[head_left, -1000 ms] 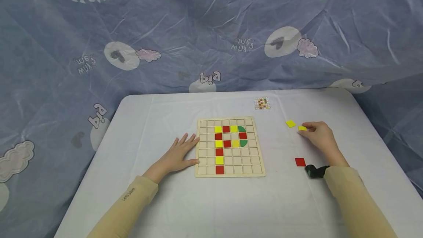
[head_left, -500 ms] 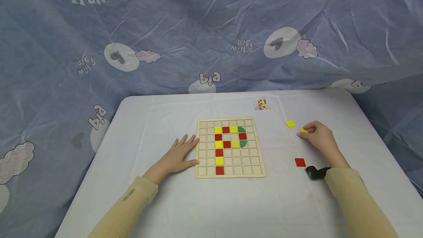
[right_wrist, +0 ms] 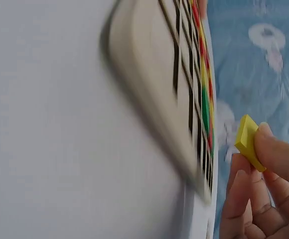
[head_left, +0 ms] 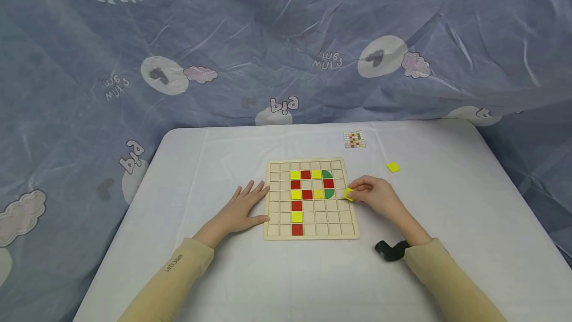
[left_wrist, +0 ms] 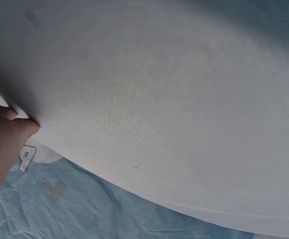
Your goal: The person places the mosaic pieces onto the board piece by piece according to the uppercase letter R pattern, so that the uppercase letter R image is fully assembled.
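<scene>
A square wooden grid board (head_left: 321, 228) lies mid-table. Red and yellow square tiles plus two green rounded tiles sit in its cells, forming a letter P shape. My right hand (head_left: 379, 198) pinches a yellow square tile (right_wrist: 248, 142) between thumb and fingers, at the board's right edge in the head view. My left hand (head_left: 239, 211) lies flat with fingers spread, its fingertips at the board's left edge. In the left wrist view only a few fingers (left_wrist: 22, 127) show.
Another yellow tile (head_left: 393, 167) lies to the right of the board. A small printed pattern card (head_left: 354, 139) is behind the board. A black wrist-camera piece (head_left: 390, 251) sticks out beside the right sleeve (head_left: 440, 267).
My right hand has moved left from the loose tiles to the board, carrying the yellow tile. The red tile on the table is now hidden behind that arm. My left hand stays put.
</scene>
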Motion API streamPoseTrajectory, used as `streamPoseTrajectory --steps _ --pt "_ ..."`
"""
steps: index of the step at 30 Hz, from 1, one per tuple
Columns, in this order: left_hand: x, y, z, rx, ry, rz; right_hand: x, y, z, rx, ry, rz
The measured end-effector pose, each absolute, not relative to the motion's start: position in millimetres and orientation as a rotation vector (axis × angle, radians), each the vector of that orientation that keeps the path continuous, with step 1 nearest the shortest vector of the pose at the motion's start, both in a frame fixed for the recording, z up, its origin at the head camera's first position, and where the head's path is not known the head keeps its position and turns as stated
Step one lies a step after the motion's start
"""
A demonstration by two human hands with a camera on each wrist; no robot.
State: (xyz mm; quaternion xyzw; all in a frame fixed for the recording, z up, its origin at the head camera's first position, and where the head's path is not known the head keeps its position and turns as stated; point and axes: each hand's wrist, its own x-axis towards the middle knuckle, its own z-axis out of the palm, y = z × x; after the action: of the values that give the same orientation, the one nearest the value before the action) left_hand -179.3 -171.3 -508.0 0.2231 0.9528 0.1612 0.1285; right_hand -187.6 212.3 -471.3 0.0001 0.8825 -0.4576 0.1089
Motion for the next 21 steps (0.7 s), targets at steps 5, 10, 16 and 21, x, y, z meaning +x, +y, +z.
streamPoseTrajectory --steps 5,10,16,21 --pt "-179.8 -171.0 -507.2 0.642 2.769 0.451 -182.6 168.4 -474.2 -0.096 2.556 -1.357" --pt "-179.6 -170.5 -504.5 0.656 2.774 0.474 -182.2 142.2 -475.6 -0.198 2.586 -1.343" --pt "-179.5 -171.3 -503.5 0.666 2.773 0.477 -184.0 126.3 -478.5 -0.292 2.606 -1.283" --pt "-178.9 -171.9 -504.8 0.667 2.775 0.48 -183.6 117.6 -477.2 -0.334 2.65 -1.185"
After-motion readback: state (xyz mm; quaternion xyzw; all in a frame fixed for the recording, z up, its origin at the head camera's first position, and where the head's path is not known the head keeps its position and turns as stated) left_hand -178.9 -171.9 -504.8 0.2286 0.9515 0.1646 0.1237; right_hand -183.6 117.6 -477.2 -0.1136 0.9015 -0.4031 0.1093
